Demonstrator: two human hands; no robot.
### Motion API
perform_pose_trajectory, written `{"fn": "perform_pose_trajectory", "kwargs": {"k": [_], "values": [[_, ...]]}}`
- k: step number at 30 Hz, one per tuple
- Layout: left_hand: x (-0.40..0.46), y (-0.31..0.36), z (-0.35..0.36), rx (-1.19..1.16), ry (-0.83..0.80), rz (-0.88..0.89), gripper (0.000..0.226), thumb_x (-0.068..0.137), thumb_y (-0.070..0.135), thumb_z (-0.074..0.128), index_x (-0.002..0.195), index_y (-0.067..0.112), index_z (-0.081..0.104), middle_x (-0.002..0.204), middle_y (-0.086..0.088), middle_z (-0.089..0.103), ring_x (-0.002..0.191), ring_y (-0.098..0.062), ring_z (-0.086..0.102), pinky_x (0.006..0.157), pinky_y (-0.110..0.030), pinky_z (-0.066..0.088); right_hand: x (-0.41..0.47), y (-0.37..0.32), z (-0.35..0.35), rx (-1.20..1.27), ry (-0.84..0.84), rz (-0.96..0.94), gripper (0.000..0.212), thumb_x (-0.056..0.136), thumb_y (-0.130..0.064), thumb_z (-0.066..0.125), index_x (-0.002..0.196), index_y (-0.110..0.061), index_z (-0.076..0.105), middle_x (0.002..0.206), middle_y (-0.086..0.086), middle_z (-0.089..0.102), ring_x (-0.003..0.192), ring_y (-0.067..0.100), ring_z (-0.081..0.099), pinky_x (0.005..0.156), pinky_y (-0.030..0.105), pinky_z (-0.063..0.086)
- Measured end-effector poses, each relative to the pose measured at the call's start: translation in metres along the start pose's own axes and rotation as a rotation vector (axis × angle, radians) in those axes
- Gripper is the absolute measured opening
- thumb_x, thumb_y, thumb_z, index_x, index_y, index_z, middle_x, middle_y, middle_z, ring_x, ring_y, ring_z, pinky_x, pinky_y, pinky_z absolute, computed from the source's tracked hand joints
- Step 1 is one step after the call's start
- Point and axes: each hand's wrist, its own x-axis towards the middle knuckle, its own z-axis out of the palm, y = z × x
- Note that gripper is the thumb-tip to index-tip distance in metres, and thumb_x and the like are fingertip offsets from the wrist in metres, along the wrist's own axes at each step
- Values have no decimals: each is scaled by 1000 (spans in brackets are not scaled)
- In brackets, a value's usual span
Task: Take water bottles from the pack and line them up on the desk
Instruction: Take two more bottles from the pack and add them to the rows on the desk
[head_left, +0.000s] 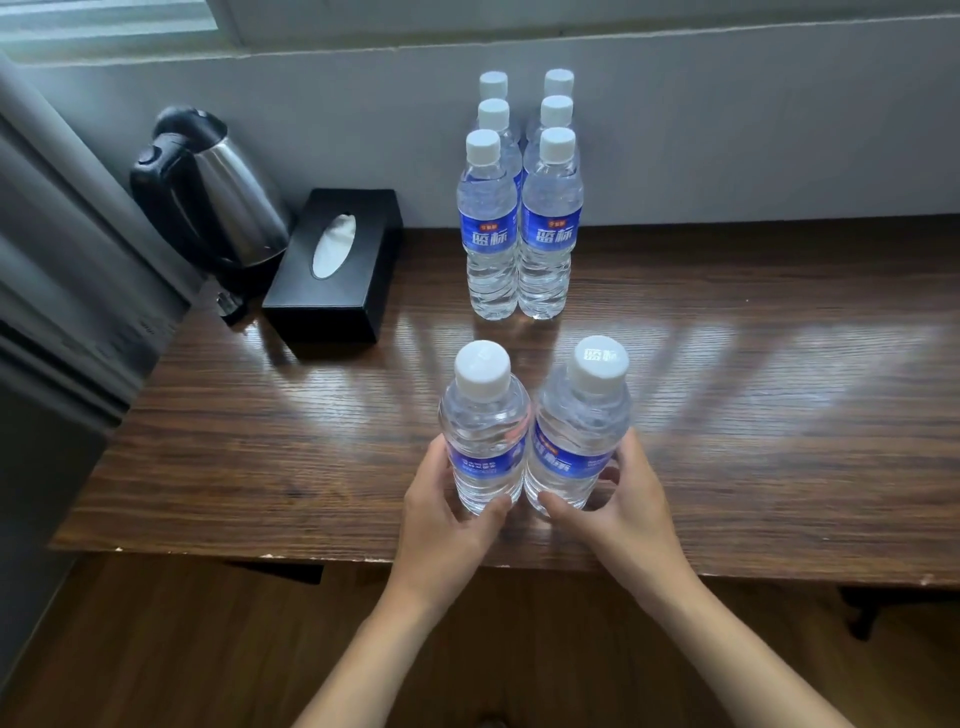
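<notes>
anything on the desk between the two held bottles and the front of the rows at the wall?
Nothing visible. The left hand and right hand each grip a bottle, side by side near the desk's front edge. Only bare wood lies between them and the two rows of bottles. The tissue box and kettle sit off left.

Rear bottles (493, 85) mostly hidden.

A: Light source?
B: Daylight from the window (104, 21) at top left; the pane is overexposed to white.
A: Glare?
B: Broad pale streaks across the desk (727, 374), brightest just beyond the two near bottles (535, 436). Highlights on the kettle (228, 192).
A: Shadows?
B: Soft; the floor below the desk edge is dim.
A: Sharpness?
B: Centre fairly crisp, labels readable. Slight softness overall.
A: Distortion?
B: Wide-angle bending at the edges; the curtain (62, 291) leans.
</notes>
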Motion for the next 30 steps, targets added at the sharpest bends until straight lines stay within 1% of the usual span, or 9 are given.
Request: {"fn": "perform_pose_trajectory", "kwargs": {"k": [5,9,14,18,20,22,25,27,30], "values": [[-2,1,4,-31,29,0,53,78,7,82,122,25,57,115,17,69,112,-6,66,90,-14,50,-1,1,-5,21,-66,-26,70,66,-23,82,126,-31,47,117,-29,59,108,-10,57,87,4,43],[-2,-2,5,-15,45,7,56,75,20,82,124,24,57,118,13,68,114,-10,65,95,-23,52,-2,-1,-6,38,-122,-50,69,73,-11,81,121,-43,44,114,-37,58,109,-13,56,84,0,41],[1,-8,6,143,120,-35,71,61,55,84,118,25,55,114,6,62,107,-8,62,88,-23,54,-3,-1,0,33,-55,-23,79,57,-57,83,125,-33,49,117,-19,56,109,-3,58,84,8,47],[2,-6,8,214,121,-43,71,59,63,81,117,30,55,114,7,55,109,-4,57,88,-19,52,-3,2,2,-26,16,-30,76,57,-64,80,117,-29,52,111,-16,55,102,-4,57,79,7,46],[-2,-4,7,130,77,-31,63,66,58,82,118,33,56,116,9,57,112,-6,59,91,-20,52,-3,3,1,-22,8,-32,69,58,-60,82,114,-35,52,110,-16,59,101,-2,59,79,10,48],[-7,-5,4,45,30,-29,54,76,38,83,123,32,57,120,8,63,116,-12,63,94,-25,53,-2,3,-1,-23,-17,-40,60,60,-49,82,111,-40,52,110,-19,61,103,-2,60,81,10,48],[-10,-7,2,32,41,-33,55,78,8,83,125,22,58,118,11,70,113,-8,67,90,-19,54,-1,1,-3,-17,-69,-65,56,67,-27,85,109,-44,52,110,-25,60,104,-8,58,82,2,43],[-9,-7,4,17,84,-64,58,74,8,86,123,19,58,114,8,72,107,-10,70,89,-24,56,-2,0,-4,-5,-93,-69,57,68,-21,84,111,-43,53,111,-26,60,105,-9,57,82,1,42],[-9,-6,7,13,136,-85,62,66,22,91,117,19,56,109,5,73,99,-13,72,84,-35,60,-2,-3,-4,27,-110,-62,54,63,-39,75,113,-42,53,112,-23,61,106,-8,58,82,2,42]]}}
